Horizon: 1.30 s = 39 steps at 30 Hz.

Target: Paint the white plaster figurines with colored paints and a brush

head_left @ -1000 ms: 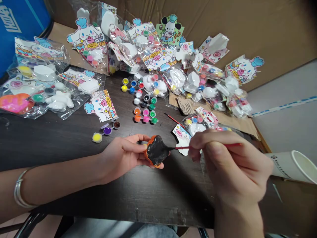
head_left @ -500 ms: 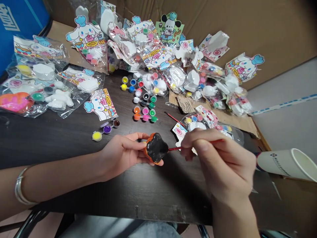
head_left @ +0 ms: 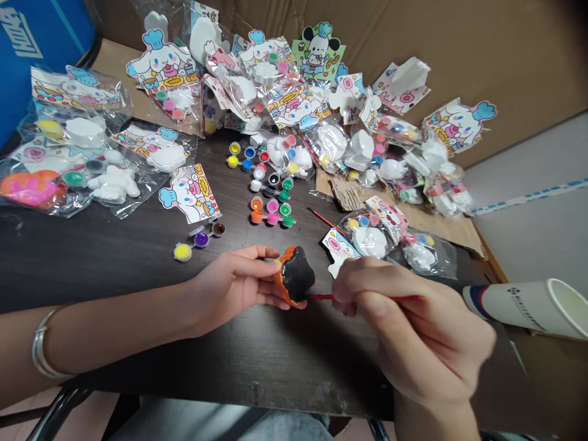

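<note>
Between the thumb and fingers of my left hand (head_left: pixel 239 278) is a small figurine (head_left: pixel 297 274), orange round its side and black on the face turned toward me. My right hand (head_left: pixel 408 324) pinches a thin red paintbrush (head_left: pixel 323 297). Its tip meets the lower right edge of the black face. Beyond my left hand lie open paint pots: a yellow one (head_left: pixel 182 252), a purple one (head_left: pixel 201 239) and a brown one (head_left: pixel 218 228). Farther back stand several more open pots, among them an orange one (head_left: pixel 256 217).
Bagged white figurines (head_left: pixel 331 141) with cartoon cards are heaped along the back of the dark table (head_left: pixel 220 367). A second brush (head_left: pixel 326 220) lies past my right hand. A paper cup (head_left: pixel 528 306) lies on its side at the right. A cardboard sheet (head_left: pixel 505 55) stands behind.
The brush tip has moved down along the figurine's right edge, and my right hand has shifted lower. My left hand has turned the figurine slightly, showing more of its orange side.
</note>
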{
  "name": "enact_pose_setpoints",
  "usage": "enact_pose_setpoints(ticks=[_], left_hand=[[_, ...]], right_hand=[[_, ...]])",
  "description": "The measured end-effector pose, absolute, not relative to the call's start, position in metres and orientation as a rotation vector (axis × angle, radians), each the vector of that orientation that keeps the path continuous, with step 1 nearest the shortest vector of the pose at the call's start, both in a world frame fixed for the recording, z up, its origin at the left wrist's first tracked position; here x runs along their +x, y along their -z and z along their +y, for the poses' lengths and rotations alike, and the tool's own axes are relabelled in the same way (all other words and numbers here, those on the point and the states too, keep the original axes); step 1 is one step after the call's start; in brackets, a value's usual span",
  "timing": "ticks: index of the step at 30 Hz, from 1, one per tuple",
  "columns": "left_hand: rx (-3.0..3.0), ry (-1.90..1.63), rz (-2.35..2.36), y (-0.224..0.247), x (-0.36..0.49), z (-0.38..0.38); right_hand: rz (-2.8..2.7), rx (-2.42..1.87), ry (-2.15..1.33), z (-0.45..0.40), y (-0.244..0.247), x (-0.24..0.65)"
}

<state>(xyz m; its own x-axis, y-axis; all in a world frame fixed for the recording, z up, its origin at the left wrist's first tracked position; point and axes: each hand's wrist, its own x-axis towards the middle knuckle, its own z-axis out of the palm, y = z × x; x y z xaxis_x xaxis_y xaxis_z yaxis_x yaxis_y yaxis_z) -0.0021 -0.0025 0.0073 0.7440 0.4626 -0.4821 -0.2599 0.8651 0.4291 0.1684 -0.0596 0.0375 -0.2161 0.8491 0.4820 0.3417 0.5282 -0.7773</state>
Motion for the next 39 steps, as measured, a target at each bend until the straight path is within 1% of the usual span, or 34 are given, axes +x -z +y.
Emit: enact_pose_setpoints(ticks=[5, 10, 14, 18, 39], left_hand=[[0.327, -0.407, 0.637, -0.0104, -0.0012, -0.0031], [0.334, -0.412, 0.644, -0.0096, -0.0003, -0.0024], [0.312, -0.414, 0.663, -0.0082, -0.0007, -0.0022], [0.332, -0.414, 0.635, -0.0074, -0.0011, -0.0021], [0.368, -0.437, 0.622, -0.0035, -0.0010, -0.0052]], right_hand=[[-1.874, -1.000, -0.610, -0.0618, -0.0390, 0.1678], [-1.839, -0.996, -0.563, -0.0629, -0.0398, 0.1667], [-1.912, -0.990, -0.622, -0.0627, -0.0403, 0.1659], [-1.867, -0.985, -0.573, -0.0621, -0.0398, 0.1660], [-1.812, -1.036, -0.545, -0.0615, -0.0385, 0.1683]])
